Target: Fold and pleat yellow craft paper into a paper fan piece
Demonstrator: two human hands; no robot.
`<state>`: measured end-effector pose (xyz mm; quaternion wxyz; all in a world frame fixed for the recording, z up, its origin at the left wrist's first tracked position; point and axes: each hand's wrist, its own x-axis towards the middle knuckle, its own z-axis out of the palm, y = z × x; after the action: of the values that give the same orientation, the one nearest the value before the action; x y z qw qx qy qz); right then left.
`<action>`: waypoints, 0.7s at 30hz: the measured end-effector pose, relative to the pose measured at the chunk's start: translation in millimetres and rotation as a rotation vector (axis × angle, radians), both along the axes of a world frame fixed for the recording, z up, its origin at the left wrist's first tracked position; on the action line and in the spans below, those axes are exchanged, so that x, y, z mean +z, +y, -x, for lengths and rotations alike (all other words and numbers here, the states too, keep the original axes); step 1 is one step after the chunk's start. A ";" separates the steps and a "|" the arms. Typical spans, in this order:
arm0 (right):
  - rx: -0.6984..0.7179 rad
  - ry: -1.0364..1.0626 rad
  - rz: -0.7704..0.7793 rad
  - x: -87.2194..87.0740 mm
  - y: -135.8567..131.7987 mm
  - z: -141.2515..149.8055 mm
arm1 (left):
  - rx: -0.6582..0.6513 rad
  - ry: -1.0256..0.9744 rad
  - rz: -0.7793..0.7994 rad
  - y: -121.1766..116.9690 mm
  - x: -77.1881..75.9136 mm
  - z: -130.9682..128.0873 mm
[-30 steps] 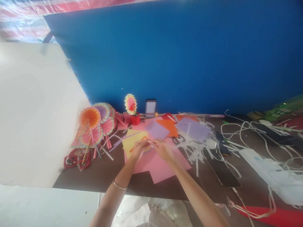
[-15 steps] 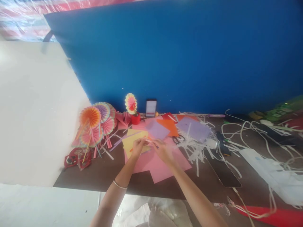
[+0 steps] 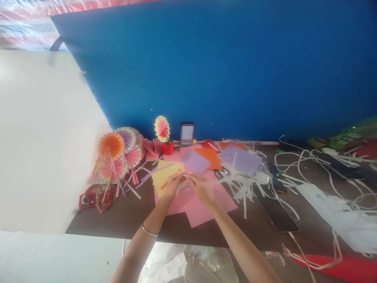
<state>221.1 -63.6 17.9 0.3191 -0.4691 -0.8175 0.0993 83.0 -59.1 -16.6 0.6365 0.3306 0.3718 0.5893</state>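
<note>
My left hand (image 3: 173, 184) and my right hand (image 3: 202, 189) meet over the papers at the middle of the table, both with fingers pinched. Whatever lies between the fingertips is too small and blurred to name. Under the left hand is a yellow paper sheet (image 3: 160, 177) with an orange strip (image 3: 164, 186) on it. Pink paper sheets (image 3: 203, 217) spread below both hands. Just beyond the fingertips lies a purple paper sheet (image 3: 196, 160), partly over an orange sheet (image 3: 212, 155). Black-handled scissors (image 3: 221, 173) rest right of my right hand, partly covered.
Folded paper fans (image 3: 111, 145) crowd the table's left side. A red pot (image 3: 168, 147) holds a paper flower (image 3: 161, 128). White paper strips (image 3: 244, 192) heap on the right, near a phone (image 3: 278, 214), tangled cables (image 3: 300, 157) and a white packet (image 3: 330, 212). A blue panel (image 3: 224, 70) stands behind.
Both hands stay pinched together in about the same place, with only slight finger movement. The whole view has shifted a little.
</note>
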 end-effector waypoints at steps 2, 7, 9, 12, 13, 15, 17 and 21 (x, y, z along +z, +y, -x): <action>-0.019 -0.018 0.001 -0.2 -0.5 -0.4 | -0.023 -0.025 -0.028 0.8 -0.5 0.4; -0.125 -0.108 -0.020 -3.9 -2.0 -1.1 | -0.035 -0.020 0.002 1.3 -2.3 1.1; -0.145 -0.124 -0.035 -4.4 -2.6 -1.2 | -0.038 -0.014 0.003 0.9 -1.9 1.4; -0.134 -0.107 -0.040 -2.7 -3.6 -1.4 | -0.048 -0.017 0.007 0.0 0.3 2.0; -0.125 -0.101 -0.035 -1.9 -4.0 -1.6 | -0.048 -0.016 0.011 -0.2 1.3 2.2; -0.113 -0.103 -0.023 -0.9 -4.6 -2.2 | -0.045 -0.012 0.017 -0.4 2.8 2.4; -0.115 -0.119 -0.017 -1.3 -4.9 -2.7 | -0.047 -0.012 0.012 -0.2 3.5 2.6; -0.147 -0.118 -0.018 -4.9 -4.8 -3.2 | -0.032 -0.023 -0.007 1.0 2.2 3.1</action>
<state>224.3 -68.5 13.0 0.2810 -0.5300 -0.7991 0.0402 79.8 -58.1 -14.4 0.6492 0.3317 0.3569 0.5840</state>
